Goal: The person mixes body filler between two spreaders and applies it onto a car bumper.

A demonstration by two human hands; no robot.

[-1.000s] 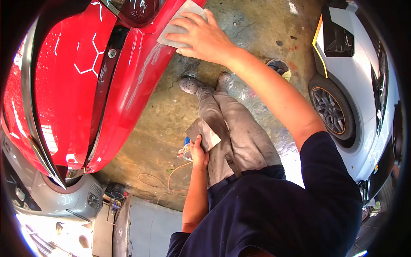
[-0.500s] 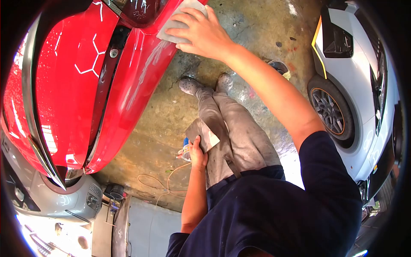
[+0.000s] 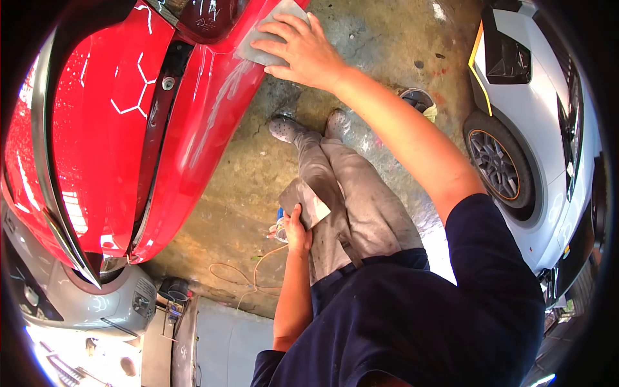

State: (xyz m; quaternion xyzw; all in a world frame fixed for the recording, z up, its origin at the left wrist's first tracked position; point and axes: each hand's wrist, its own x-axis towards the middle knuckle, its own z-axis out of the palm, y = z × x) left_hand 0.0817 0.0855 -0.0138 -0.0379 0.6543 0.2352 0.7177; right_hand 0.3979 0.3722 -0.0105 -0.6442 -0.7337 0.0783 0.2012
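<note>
My right hand [image 3: 303, 53] is spread over a grey sheet [image 3: 288, 13], holding it against the edge of the red car panel [image 3: 187, 122]. Below the sheet, whitish streaks run along the panel. Lower down, in front of my trouser leg, my left hand [image 3: 298, 233] grips a flat grey piece [image 3: 308, 201] by its lower edge, with the thumb on its face.
Below the red panel is a silver car [image 3: 113, 300]. A white car [image 3: 535, 122] stands at the right. A container [image 3: 418, 100] and a looped orange cord [image 3: 255, 285] lie on the stained floor [image 3: 225, 213], around my shoes [image 3: 287, 128].
My right hand has shifted slightly left and down along the panel with the grey sheet over the last second. My left hand and the piece in it have hardly moved.
</note>
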